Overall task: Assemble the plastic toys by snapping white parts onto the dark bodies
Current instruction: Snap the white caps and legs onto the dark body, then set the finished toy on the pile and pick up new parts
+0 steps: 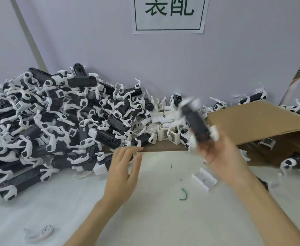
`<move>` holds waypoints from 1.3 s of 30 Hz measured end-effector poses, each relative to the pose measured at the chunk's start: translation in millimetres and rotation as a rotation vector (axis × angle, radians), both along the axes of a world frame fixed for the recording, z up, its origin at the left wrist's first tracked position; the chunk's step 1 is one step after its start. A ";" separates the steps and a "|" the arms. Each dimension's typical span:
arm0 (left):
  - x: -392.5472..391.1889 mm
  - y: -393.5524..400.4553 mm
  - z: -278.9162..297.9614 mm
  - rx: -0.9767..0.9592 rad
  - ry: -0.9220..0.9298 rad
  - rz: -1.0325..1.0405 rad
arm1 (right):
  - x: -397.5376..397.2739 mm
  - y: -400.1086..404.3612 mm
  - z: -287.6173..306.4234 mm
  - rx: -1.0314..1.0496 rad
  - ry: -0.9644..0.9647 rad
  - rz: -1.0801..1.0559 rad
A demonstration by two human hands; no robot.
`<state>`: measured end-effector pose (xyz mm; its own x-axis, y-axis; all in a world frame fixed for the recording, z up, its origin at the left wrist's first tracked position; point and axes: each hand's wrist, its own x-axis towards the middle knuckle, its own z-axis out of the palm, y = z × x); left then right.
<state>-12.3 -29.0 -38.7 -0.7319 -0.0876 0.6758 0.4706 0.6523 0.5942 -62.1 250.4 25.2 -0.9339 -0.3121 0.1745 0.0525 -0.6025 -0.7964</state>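
Right hand (220, 157) | fingers wrapped round a dark toy body (196, 121) with white parts on, raised over the worktop's (154, 219) far right, blurred | left hand (122, 176) relaxed, empty, beside the heap of assembled toys (48, 121), likely clearing room for the toss.

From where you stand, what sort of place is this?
Probably a factory assembly bench: a big pile of finished toys, loose white parts beside a cardboard box, a printed sign on the partition, and the right hand holding a toy.

Bright even light, soft shadows, right hand (222, 157) motion-blurred, wide-angle edge bending
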 end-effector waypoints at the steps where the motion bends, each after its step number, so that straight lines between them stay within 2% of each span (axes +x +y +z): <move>1: -4.0 -6.7 -2.1 -0.188 0.113 0.140 | -0.9 10.6 3.5 -0.248 0.030 0.060; 2: -8.4 -12.6 -4.0 -0.321 0.150 0.271 | -0.2 19.0 5.2 -0.431 0.053 0.142; 3: -11.5 -17.7 -5.3 -0.404 0.105 0.384 | 0.0 24.6 4.7 -0.497 0.062 0.207; 6: -16.9 -29.9 -15.2 -0.524 -0.116 0.545 | -3.5 19.4 -5.1 -0.262 0.046 0.152; 8: -19.9 -39.5 -23.1 -0.581 -0.108 0.552 | -2.8 5.2 -14.1 -0.128 -0.029 0.103; 10: -22.2 -44.5 -25.5 -0.568 -0.044 0.531 | -0.1 -9.0 -24.4 0.018 -0.089 0.100; 14: -23.6 -35.6 -22.6 -0.548 0.088 0.421 | 14.7 -40.4 -37.6 0.373 -0.085 0.133; 18: -17.5 -13.2 -17.0 -0.617 0.245 0.183 | 24.5 -65.7 -47.1 0.409 -0.201 0.033; 23: -6.3 6.9 -16.7 -0.689 0.295 0.026 | 26.8 -69.8 -48.3 0.450 -0.120 0.121; 26: -2.9 10.6 -12.0 -0.538 0.188 0.049 | 24.1 -66.9 -47.8 0.410 -0.122 0.048; 30: -0.4 16.0 -3.8 0.057 -0.144 -0.015 | 17.4 -62.7 -49.8 0.334 -0.177 -0.054; 34: -2.7 13.9 -3.7 0.540 -0.541 -0.220 | 18.9 -61.4 -47.3 0.279 -0.141 -0.042; 36: -4.4 12.7 -6.4 0.641 -0.590 -0.304 | 19.5 -61.2 -48.5 0.274 -0.116 -0.027; 39: -3.2 13.1 -5.9 0.671 -0.566 -0.367 | 20.7 -61.3 -50.7 0.284 -0.062 0.001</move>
